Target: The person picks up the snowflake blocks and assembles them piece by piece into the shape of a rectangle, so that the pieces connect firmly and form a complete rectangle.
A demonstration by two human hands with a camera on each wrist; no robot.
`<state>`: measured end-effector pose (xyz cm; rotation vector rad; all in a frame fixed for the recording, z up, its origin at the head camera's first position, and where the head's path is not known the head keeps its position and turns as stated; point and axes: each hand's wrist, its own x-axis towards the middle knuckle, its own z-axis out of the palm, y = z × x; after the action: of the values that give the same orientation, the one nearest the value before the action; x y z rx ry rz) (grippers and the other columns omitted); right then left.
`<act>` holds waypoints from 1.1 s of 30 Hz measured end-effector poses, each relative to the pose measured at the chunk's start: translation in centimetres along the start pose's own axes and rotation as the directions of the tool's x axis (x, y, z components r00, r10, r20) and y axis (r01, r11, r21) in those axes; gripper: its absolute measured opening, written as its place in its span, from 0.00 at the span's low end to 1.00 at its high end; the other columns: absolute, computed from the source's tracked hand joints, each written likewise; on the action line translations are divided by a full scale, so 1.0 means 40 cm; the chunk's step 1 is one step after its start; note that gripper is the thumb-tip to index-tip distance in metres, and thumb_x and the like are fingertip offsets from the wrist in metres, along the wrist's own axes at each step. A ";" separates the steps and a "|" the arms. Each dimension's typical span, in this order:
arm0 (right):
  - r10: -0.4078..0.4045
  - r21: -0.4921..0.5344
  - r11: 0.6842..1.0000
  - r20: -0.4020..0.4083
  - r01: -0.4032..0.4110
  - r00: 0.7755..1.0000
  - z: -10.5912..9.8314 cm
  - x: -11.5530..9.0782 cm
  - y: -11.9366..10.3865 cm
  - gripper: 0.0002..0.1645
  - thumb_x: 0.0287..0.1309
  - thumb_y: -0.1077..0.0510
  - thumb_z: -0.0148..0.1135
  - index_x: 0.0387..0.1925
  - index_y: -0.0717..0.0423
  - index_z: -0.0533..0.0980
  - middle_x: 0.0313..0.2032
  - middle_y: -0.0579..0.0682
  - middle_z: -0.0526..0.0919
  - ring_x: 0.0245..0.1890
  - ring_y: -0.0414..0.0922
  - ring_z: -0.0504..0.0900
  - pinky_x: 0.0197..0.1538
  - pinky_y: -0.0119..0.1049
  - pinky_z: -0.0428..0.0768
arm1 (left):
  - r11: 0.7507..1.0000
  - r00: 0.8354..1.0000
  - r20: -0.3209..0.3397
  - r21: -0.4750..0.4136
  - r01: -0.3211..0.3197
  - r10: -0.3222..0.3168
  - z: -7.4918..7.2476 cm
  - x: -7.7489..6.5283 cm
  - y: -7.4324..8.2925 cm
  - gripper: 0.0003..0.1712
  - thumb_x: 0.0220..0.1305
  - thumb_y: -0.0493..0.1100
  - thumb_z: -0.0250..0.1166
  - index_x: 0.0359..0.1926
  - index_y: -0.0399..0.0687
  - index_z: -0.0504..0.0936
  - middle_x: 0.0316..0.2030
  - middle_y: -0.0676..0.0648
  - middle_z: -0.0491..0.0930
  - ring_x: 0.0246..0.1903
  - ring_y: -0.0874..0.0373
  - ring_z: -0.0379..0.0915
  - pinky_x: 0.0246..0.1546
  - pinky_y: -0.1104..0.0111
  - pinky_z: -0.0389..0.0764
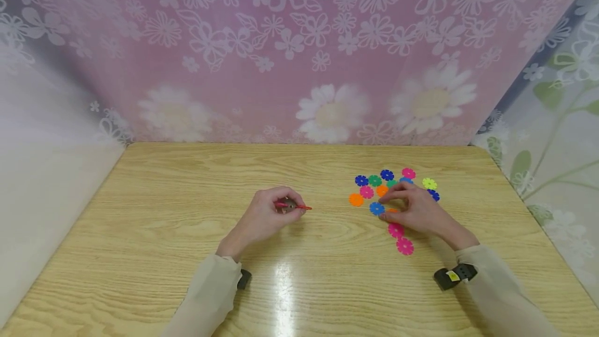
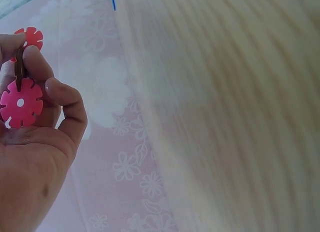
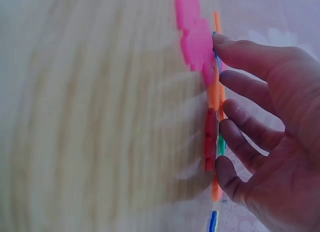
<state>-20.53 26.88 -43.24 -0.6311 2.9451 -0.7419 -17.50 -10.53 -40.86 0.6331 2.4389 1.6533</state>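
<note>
My left hand [image 1: 268,217] is raised over the middle of the table and pinches a few joined notched plastic discs. In the left wrist view these are a pink disc [image 2: 31,111], a dark disc [image 2: 19,72] seen edge-on, and a red disc [image 2: 34,36]. To the right, my right hand [image 1: 423,213] reaches over a loose group of similar discs. Its thumb and index finger lie apart at the edge of a light blue disc [image 1: 376,209], and the other fingers are loosely bent in the right wrist view. Part of an orange disc [image 1: 393,210] shows under that hand.
Behind the right hand lie dark blue [image 1: 361,180], green [image 1: 375,180], pink [image 1: 408,173] and yellow [image 1: 429,183] discs. An orange disc [image 1: 356,199] marks the group's left side. Two pink discs [image 1: 404,246] lie nearer me. A flowered curtain [image 1: 262,92] borders the wooden table [image 1: 140,233].
</note>
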 end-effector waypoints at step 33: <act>0.038 0.176 0.984 0.011 -0.040 0.999 0.010 0.015 -0.006 0.10 0.58 0.56 0.75 0.42 0.50 0.84 0.35 0.44 0.87 0.37 0.40 0.82 0.41 0.30 0.81 | 0.999 0.999 -0.008 0.014 0.035 -0.035 -0.001 -0.003 -0.006 0.05 0.65 0.40 0.69 0.37 0.58 0.86 0.37 0.57 0.86 0.34 0.59 0.83 0.40 0.67 0.84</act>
<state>-20.94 26.25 -43.44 -0.5592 2.8336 -0.9797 -17.47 -10.68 -41.09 0.5835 2.4551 1.6303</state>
